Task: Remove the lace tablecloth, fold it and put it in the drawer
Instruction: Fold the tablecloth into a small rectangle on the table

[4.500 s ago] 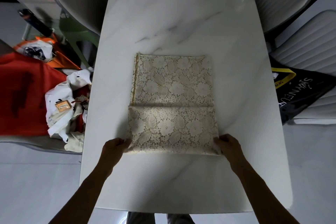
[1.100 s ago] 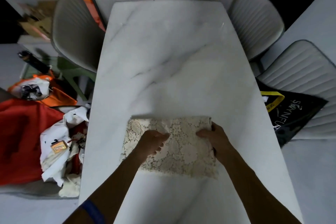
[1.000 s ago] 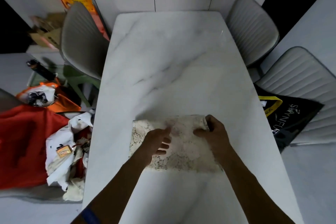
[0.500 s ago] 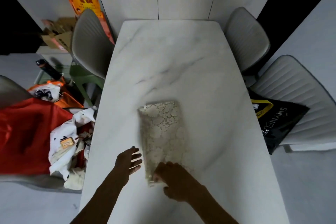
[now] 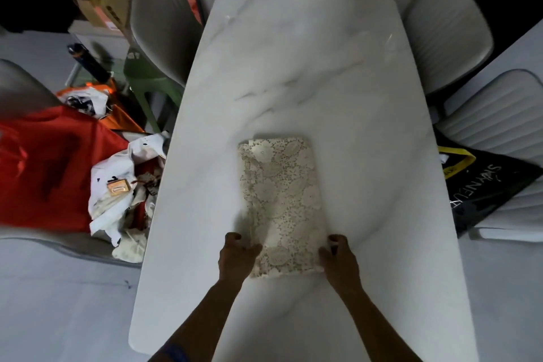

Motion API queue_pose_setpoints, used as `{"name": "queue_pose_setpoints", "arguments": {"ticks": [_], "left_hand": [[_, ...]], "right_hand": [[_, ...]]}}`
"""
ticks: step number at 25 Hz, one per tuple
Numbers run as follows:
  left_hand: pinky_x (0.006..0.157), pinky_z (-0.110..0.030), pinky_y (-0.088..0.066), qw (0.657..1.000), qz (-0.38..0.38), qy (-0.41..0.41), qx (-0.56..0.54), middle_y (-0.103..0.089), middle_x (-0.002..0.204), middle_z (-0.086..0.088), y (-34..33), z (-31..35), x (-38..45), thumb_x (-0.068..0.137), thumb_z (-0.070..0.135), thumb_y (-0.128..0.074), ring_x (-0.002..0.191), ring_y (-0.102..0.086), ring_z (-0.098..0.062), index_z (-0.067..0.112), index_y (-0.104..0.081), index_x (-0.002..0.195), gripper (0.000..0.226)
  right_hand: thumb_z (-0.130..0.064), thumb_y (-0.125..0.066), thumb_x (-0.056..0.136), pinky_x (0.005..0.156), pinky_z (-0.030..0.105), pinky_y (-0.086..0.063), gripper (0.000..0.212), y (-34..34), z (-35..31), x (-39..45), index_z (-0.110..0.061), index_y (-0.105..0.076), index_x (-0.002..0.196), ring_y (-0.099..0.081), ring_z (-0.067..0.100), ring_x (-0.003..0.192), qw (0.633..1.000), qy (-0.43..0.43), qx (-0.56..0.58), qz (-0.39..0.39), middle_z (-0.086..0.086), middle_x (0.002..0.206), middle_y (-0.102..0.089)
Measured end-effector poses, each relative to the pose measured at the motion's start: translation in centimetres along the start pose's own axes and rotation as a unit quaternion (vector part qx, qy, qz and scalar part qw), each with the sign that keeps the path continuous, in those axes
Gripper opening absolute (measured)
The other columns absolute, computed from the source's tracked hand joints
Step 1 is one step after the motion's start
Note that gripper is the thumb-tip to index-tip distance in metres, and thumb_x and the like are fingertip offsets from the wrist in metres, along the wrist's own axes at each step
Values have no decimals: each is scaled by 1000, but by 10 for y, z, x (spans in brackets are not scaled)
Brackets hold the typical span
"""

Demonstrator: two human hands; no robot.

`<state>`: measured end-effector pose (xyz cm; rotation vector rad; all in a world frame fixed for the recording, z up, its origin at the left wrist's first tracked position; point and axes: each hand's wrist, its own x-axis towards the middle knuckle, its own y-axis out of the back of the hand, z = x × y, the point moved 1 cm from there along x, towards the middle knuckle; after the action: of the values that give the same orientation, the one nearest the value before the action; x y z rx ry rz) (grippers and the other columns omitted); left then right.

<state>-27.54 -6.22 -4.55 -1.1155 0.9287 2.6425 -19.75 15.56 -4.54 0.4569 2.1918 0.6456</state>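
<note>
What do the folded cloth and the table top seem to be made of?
Cloth: cream openwork lace, probably cotton or synthetic; flower shapes with holes between them show. Table top: white marble or a marble-look slab, smooth with slight gloss; grey veins run across it.

Bare table (image 5: 293,67) beyond tablecloth (image 5: 280,194); chairs (image 5: 160,17) crowd both sides.

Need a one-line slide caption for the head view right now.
Both hands, left hand and right hand, grip the near corners of the folded lace tablecloth on the marble table.
</note>
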Motion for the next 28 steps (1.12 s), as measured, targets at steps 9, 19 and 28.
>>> {"name": "queue_pose_setpoints", "arguments": {"ticks": [9,19,28], "left_hand": [[83,-35,-53,844,32,-413,342,-57,135,-7,27,-66,-23,88,33,-64,115,-60,-30,16,-58,130,45],[105,-33,-45,723,-133,-517,439,-33,157,-2,57,-69,3,71,30,-82,145,-33,-22,23,-54,138,73],[112,-41,-33,678,-97,-556,471,-23,162,-8,53,-89,9,76,53,-69,148,-24,-28,35,-29,151,87]], "right_hand": [[-30,-69,76,86,38,-53,51,-13,62,-57,-21,-54,124,-58,26,111,918,285,-276,3,2,128,-57],[-22,-87,52,69,34,-62,54,-24,69,-65,-15,-75,105,-65,31,115,832,425,-345,-93,8,126,-68],[-21,-82,62,80,33,-60,41,-3,69,-60,-23,-77,102,-67,18,111,837,449,-309,-54,-6,120,-71]]}}
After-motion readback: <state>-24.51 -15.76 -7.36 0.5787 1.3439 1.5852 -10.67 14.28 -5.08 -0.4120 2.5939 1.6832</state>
